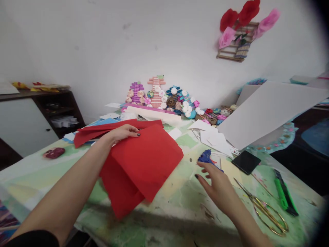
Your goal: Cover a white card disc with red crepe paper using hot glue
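Note:
My left hand (123, 132) lies on the far edge of a stack of red paper sheets (144, 164) on the table, fingers curled over the top sheet and lifting it a little. More red sheets (102, 129) lie behind the hand. My right hand (214, 180) hovers over the table with its fingers spread, holding nothing. Its fingertips are just short of a blue glue gun (207, 157).
Gold scissors (267, 211), a green utility knife (284, 195) and a black phone (246, 162) lie at the right. A large white sheet (267, 109) leans at the back right. Paper-flower crafts (164, 97) stand by the wall. A dark cabinet (33, 113) is at the left.

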A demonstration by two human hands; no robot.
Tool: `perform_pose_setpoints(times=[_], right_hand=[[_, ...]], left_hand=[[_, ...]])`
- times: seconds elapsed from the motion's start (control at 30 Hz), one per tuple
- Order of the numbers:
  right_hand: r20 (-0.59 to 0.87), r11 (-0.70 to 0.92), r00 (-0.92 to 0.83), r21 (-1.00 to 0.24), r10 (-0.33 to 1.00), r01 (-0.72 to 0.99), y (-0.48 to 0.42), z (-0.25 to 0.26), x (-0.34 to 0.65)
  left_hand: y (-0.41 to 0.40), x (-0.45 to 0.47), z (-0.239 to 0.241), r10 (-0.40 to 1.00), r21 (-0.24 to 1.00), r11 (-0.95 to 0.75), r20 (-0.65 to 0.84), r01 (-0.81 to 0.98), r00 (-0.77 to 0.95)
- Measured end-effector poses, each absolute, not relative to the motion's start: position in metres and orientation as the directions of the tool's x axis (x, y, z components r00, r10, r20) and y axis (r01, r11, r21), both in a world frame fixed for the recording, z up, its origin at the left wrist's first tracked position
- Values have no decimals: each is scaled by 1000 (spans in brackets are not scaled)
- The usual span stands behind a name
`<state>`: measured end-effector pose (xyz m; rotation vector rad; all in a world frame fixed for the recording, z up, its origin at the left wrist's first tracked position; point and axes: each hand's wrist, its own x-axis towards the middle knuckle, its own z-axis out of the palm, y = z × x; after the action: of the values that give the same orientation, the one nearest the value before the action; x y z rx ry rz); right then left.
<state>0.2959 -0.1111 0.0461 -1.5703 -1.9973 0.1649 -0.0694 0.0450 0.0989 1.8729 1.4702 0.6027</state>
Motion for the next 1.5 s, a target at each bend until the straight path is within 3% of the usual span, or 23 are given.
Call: perform_pose_setpoints(times=[0.17,0.23,0.3,0.37,0.47,0.53,0.63,0.83,0.9,1.07,1.2,1.37,1.5], right_hand=[[249,357,-272,-790,930,499,-77,58,239],[235,328,-324,-905,917,271,-58,56,226],[232,249,-366,-968,901,-1,-40,55,220],[216,112,-389,-956,896,-272,-27,55,219],[187,-78,-393,-820,900,-567,-15,60,226],[144,-142,-358,-736,922,-661,-10,62,232],[-5,-171,-231,-688,973,-705,-7,58,238],[-96,-134,-94,-680,991,-721,-2,47,245],[-114,-134,-76,-687,991,-714,0,47,249],[-147,-141,-51,-700,988,-700,3,52,258],[-180,-195,-92,-720,979,-666,4,53,260],[-210,-241,-124,-739,970,-629,6,48,257],[-205,-236,-124,-737,971,-634,6,47,251]], left_hand=[[37,-46,147,951,473,-219,298,854,79],[25,-28,165,842,195,-186,537,963,54],[9,-4,175,711,8,-182,692,983,126],[-6,22,175,616,-147,-223,745,964,256],[-18,57,155,497,-369,-371,696,852,518],[-18,74,134,400,-480,-476,628,737,667],[-15,86,106,265,-544,-558,599,626,756],[-22,79,78,66,-496,-661,708,562,703],[-27,67,73,58,-463,-655,757,597,650],[-23,24,67,167,-153,-542,944,826,284],[-6,-1,68,108,-18,-618,988,786,108],[3,-15,65,354,149,-795,902,588,249],[4,-17,61,417,229,-853,840,470,348]])
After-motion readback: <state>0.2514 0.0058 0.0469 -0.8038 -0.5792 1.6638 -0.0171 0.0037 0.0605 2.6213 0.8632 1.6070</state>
